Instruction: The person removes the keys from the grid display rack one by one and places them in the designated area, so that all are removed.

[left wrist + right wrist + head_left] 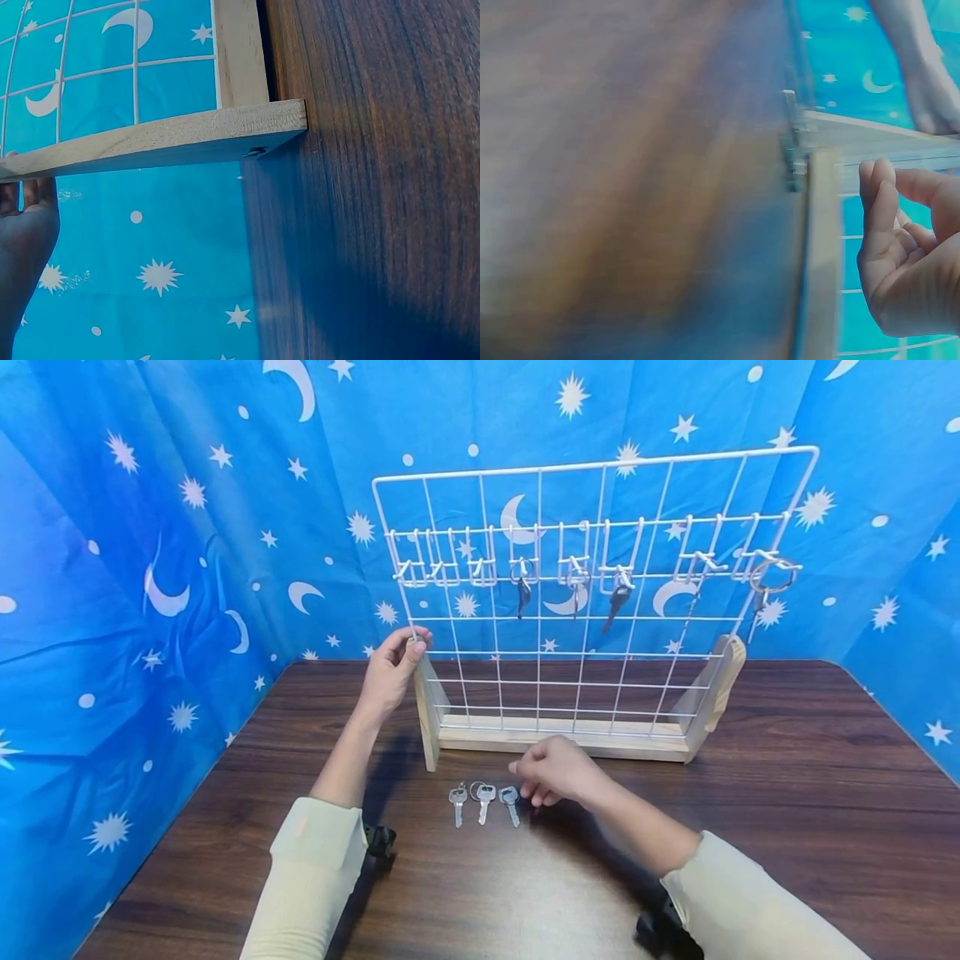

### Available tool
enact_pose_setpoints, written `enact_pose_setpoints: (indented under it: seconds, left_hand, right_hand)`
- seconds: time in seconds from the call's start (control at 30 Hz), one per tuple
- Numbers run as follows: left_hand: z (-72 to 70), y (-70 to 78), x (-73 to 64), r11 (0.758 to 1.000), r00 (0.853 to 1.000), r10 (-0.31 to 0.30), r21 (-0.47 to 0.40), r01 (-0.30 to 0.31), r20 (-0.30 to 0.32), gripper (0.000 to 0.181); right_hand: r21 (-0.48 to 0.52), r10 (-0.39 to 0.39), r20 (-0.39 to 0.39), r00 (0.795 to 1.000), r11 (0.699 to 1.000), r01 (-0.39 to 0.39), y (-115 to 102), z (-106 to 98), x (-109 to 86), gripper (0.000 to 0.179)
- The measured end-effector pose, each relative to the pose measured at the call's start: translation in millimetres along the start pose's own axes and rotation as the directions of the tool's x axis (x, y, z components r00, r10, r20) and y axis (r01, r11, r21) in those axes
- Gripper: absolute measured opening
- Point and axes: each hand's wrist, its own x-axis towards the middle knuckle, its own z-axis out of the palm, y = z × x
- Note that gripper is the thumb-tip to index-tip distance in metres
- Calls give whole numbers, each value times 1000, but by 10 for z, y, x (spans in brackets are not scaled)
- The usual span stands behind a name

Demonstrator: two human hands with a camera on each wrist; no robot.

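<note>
Three loose keys (483,808) lie in a row on the brown table (825,810), bits toward the person, just in front of the rack's wooden base (562,743); a thin ring shows at the middle one. One white wire grid (537,653) rises from that base between two wooden end pieces (429,718). Eight white hooks (575,565) counted along its upper part; hanging keys (617,602) on those from the centre to the right, number uncertain as some are seen edge-on. One large ring (752,578) on the rightmost hook. Left hand (393,672) grasps the top of the left end piece, thumb on the near side. Right hand (562,770) is just beside the rightmost loose key, fingers bent, tips drawn together in the right wrist view; cannot tell whether anything is between them. Two pale sleeves (311,868), two black devices (382,841) at the wrists. Blue cloth (450,410) behind, printed with white moons, stars and dots; faint marks on it, left wrist view, too small to read.
</note>
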Motion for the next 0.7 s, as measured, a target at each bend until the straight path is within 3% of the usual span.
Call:
enact_pose_setpoints:
  seconds: [0.1,0.17,0.3,0.47,0.63,0.7]
  left_hand:
    - [0,-3,5,1000,1000,0,3,0,2,26]
    - [0,-4,6,1000,1000,1,2,-1,3,25]
    - [0,3,-1,1000,1000,1,11,-2,3,26]
    - [3,11,-2,1000,1000,4,25,-4,1,25]
    - [-1,10,1,1000,1000,8,14,-8,3,26]
    - [-5,9,1,1000,1000,7,13,-7,3,26]
  right_hand:
    - [-30,-101,-57,993,995,99,-138,-88,-4,20]
    - [-69,-174,-110,979,983,168,-231,-149,-17,20]
    - [-185,-314,-250,916,944,273,-393,-246,-43,19]
    - [-262,-446,-410,795,893,366,-561,-307,-67,15]
    - [-282,-584,-531,614,805,521,-684,-300,-57,25]
    - [-312,-628,-548,552,766,562,-719,-278,-37,35]
